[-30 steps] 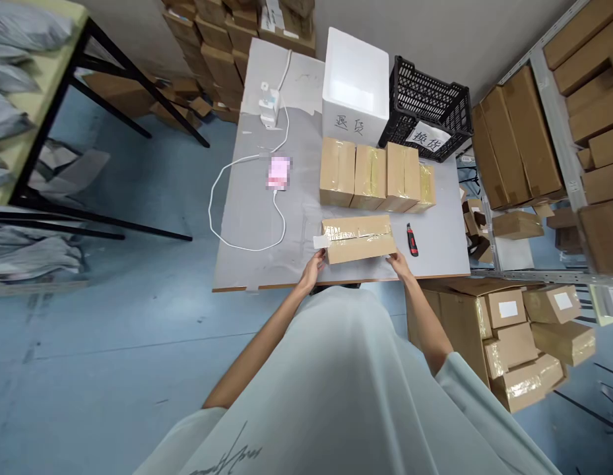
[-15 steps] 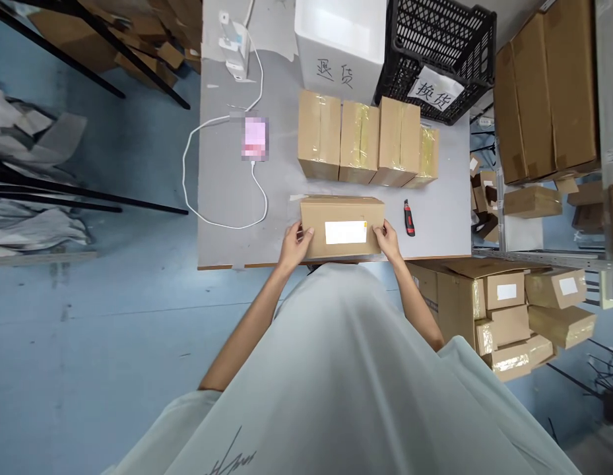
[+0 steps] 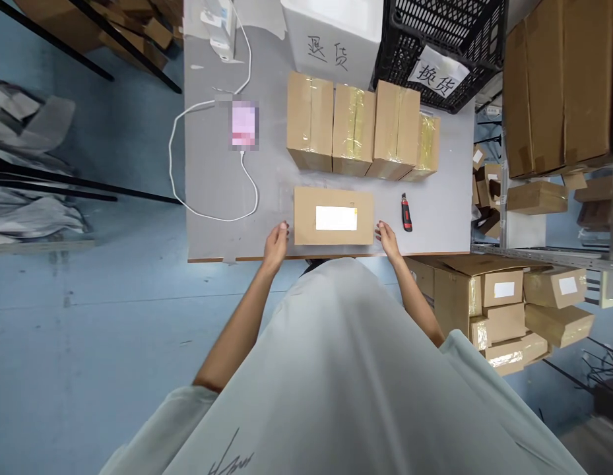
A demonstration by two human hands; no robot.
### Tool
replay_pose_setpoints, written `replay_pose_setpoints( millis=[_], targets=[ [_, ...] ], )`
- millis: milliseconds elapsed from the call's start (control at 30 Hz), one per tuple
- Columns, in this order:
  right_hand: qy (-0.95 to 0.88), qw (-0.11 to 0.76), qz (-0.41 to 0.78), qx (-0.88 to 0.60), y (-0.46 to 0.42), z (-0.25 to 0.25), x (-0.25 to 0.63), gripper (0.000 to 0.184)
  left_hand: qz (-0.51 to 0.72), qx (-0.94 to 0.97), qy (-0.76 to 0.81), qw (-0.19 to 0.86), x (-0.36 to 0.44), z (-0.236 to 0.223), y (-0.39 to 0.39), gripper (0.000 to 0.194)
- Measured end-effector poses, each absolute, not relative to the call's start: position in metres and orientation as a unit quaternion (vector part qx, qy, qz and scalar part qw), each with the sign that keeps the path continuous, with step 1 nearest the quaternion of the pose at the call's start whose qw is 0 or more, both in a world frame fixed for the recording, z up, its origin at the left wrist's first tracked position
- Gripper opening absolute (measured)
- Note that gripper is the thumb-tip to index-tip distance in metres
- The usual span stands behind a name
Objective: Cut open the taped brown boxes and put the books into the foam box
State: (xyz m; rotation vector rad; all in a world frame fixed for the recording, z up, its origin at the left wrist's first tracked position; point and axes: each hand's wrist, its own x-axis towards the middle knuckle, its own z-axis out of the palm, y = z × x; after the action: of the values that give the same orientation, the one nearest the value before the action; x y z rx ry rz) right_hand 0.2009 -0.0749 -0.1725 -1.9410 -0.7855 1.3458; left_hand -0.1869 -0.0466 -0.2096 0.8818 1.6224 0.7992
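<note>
Beside left hand [image 3: 276,247], carton [image 3: 333,216], underside hidden

Head-worn view, single: mounted above and behind left hand [image 3: 276,245] and right hand [image 3: 388,240], facing forward and steeply down. Range moderate: pale short-sleeved shirt [image 3: 346,369] nearer than hands, black mesh crate [image 3: 398,56] beyond them, blue floor [image 3: 113,330] left of both.

Labelled carton [image 3: 334,216] on table [image 3: 212,239]; left fingers [image 3: 283,228], right fingers [image 3: 383,231] beside ends

Perhaps a phone [image 3: 243,124], blurred
</note>
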Motion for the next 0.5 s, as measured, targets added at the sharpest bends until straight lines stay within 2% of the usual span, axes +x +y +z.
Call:
replay_pose_setpoints(
  millis=[133,267,433,500],
  targets=[
    [-0.315,0.3,0.548,-0.714,-0.114,-0.179,0.199,0.075,0.31,0.311,0.68,0.588,-0.185,-0.202,-0.075,0.059],
    [-0.363,0.306,0.551,-0.686,-0.125,-0.175,0.184,0.076,0.309,0.372,0.643,0.594,-0.168,-0.189,-0.081,0.066],
    [-0.422,0.355,0.507,-0.663,-0.112,-0.141,0.18,0.062,0.337,0.414,0.641,0.552,-0.163,-0.165,-0.073,0.051],
    [-0.436,0.369,0.475,-0.67,-0.103,-0.12,0.181,0.061,0.351,0.431,0.636,0.535,-0.167,-0.152,-0.064,0.051]
  ],
)
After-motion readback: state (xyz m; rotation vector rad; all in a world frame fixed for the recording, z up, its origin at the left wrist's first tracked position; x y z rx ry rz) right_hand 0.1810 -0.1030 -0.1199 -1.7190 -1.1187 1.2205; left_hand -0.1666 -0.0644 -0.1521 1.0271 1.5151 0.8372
